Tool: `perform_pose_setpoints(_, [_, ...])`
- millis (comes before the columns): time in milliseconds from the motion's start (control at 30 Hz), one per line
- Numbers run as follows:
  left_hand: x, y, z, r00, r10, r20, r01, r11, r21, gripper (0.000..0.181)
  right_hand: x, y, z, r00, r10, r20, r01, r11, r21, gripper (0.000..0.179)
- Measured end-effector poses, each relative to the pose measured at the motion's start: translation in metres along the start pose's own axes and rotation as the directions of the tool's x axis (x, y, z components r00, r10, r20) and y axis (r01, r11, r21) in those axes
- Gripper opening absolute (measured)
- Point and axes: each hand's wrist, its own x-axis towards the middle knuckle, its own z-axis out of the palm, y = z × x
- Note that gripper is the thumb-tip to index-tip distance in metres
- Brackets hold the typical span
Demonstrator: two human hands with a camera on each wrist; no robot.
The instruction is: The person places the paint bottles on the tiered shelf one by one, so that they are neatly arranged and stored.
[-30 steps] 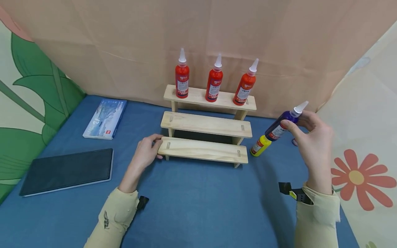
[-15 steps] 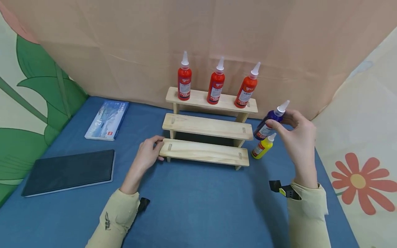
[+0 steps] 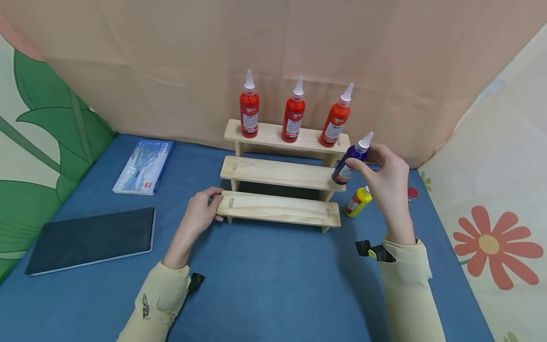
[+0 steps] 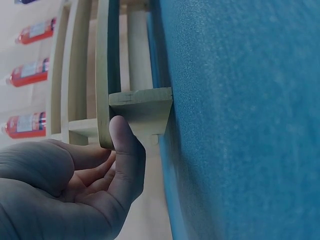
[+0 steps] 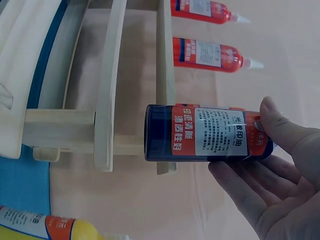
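A three-step wooden display rack (image 3: 282,207) stands on the blue tabletop. My left hand (image 3: 200,212) grips the left end of its lowest step, the thumb (image 4: 125,145) against the board in the left wrist view. My right hand (image 3: 386,178) holds a dark blue ink bottle (image 3: 349,165) with a white pointed cap, between thumb and fingers. The bottle tilts over the right end of the middle step; in the right wrist view a gap shows between its base and that board. Three red ink bottles (image 3: 249,114) stand on the top step.
A yellow ink bottle (image 3: 358,202) stands right of the rack. Behind my right wrist a red-topped item (image 3: 412,193) is partly hidden. On the left lie a blue-and-white box (image 3: 144,166) and a dark flat tablet-like slab (image 3: 91,241). A beige cloth (image 3: 179,71) hangs behind the rack.
My right hand has brought the blue bottle leftward, from above the yellow bottle to over the middle step. My left hand keeps its grip on the rack.
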Motion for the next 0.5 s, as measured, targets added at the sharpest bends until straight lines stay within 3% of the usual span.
perform_pose_setpoints(500, [-0.001,0.0,0.0,1.0,0.011,-0.005,-0.011,1.0,-0.004,0.036,0.008,0.002,0.018,0.997,-0.072,-0.004,0.072,0.995,0.062,0.042])
